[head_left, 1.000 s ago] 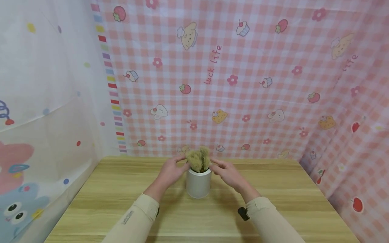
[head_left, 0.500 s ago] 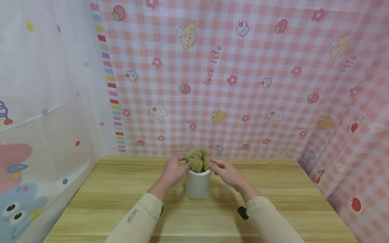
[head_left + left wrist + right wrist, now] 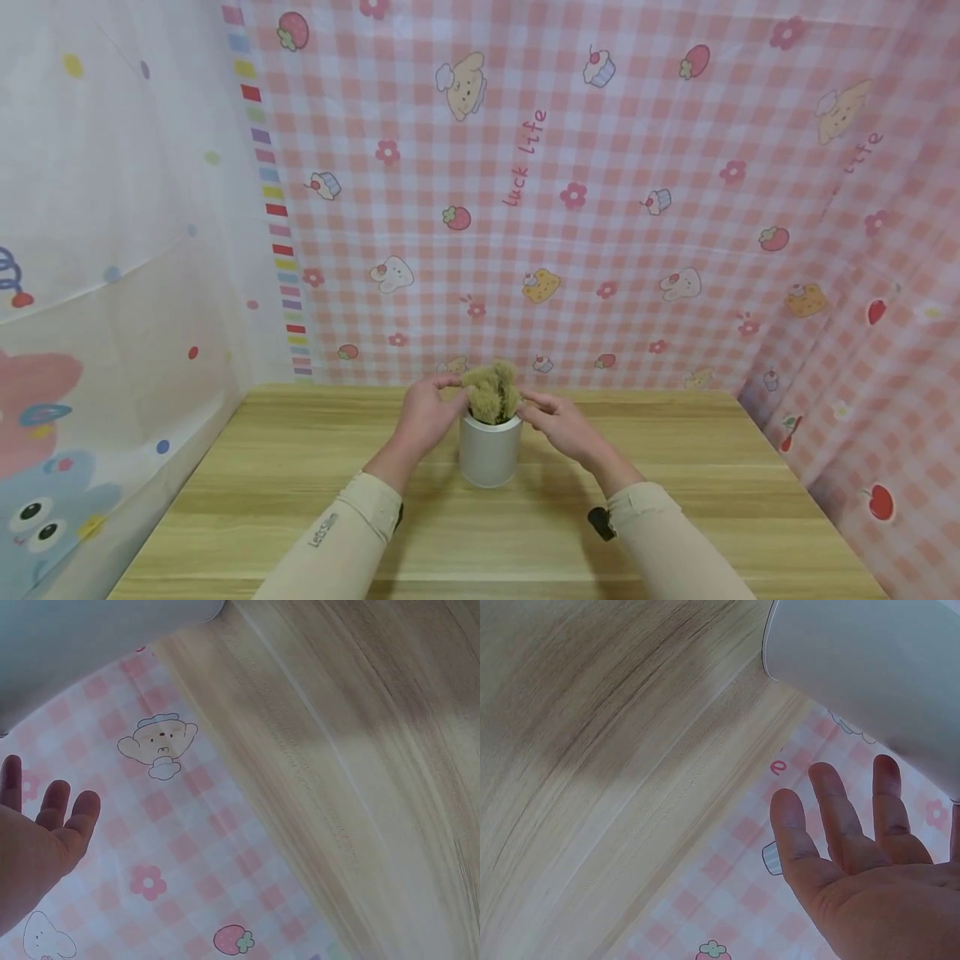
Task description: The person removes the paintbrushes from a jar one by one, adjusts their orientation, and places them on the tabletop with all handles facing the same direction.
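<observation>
A tuft of fuzzy yellow-green plant stands in a white cylindrical pot on the table. My left hand pinches the plant's left edge between thumb and index finger, above the rim. On the opposite side, the thumb and index finger of my right hand pinch at its right edge, close over the rim. The left wrist view shows the other fingers of that hand loosely bent beside the pot. Stretched apart below the pot are the right hand's other fingers; both pinches are outside the wrist views.
The wood-grain table ends at a pink checked cloth hanging behind it. A white printed cloth hangs at the left, and the checked cloth continues down the right side.
My left hand has risen slightly, its thumb and index finger now a little higher on the plant's left side. The right hand and the pot stay about where they were.
</observation>
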